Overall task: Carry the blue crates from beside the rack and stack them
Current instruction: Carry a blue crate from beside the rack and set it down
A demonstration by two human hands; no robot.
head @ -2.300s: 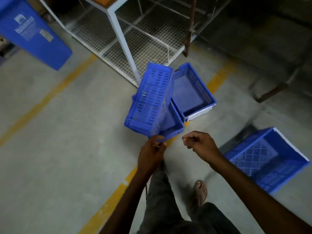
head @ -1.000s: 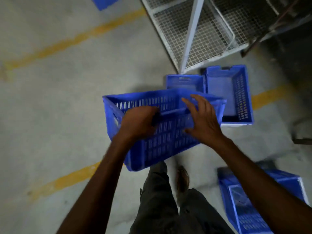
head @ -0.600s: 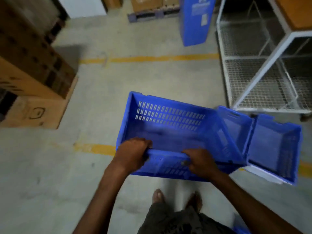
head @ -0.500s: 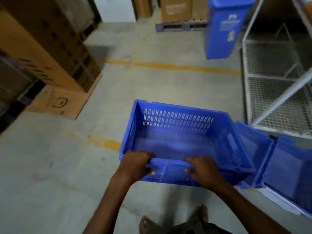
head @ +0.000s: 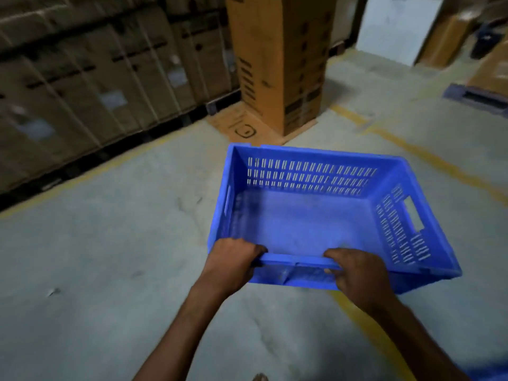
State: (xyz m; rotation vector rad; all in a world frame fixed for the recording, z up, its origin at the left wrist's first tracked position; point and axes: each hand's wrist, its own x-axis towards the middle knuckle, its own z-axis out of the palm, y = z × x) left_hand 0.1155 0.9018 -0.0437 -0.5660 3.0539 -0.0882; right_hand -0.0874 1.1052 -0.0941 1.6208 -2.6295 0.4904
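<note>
Crate [head: 310, 215] hangs in the air in front of us, open side up and empty. We carry it by its near rim. Our left hand [head: 231, 266] is curled shut over the left part of that rim and our right hand [head: 357, 273] is wrapped shut over the right part, thumbs on top. Its long axis runs left to right across our fingers, and its body stretches away beyond them, both hands about equally near. Ahead of the far wall stands a tall carton [head: 283, 64] on flattened cardboard [head: 239, 125]; boxes on pallets [head: 90, 78] line the left. Yellow floor lines [head: 439, 163] pass to the right. We see no stack yet, so we judge the carry unfinished; bare floor [head: 110, 243] lies left of our fingers.
</note>
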